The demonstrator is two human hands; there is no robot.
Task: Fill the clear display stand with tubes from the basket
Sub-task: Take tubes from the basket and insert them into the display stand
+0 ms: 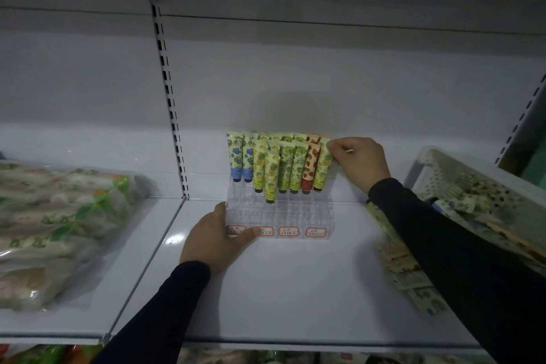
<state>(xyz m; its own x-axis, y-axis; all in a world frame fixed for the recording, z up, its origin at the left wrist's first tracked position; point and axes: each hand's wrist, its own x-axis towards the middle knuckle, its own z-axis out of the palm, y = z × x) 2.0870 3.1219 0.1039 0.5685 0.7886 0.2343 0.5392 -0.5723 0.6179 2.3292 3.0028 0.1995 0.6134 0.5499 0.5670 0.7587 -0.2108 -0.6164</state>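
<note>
A clear tiered display stand sits on the white shelf against the back wall, with red-framed labels along its front. Several patterned tubes stand upright in its back rows: blue ones at the left, yellow and green in the middle, a red one near the right. My right hand pinches the top of the rightmost yellow-green tube, which stands in a slot at the stand's right end. My left hand rests against the stand's front left corner, fingers spread along its front. The white perforated basket with more tubes stands at the right.
Loose tubes lie on the shelf under my right forearm. A clear bag of packaged goods fills the neighbouring shelf on the left. A slotted upright divides the two bays. The shelf's front edge runs below my arms.
</note>
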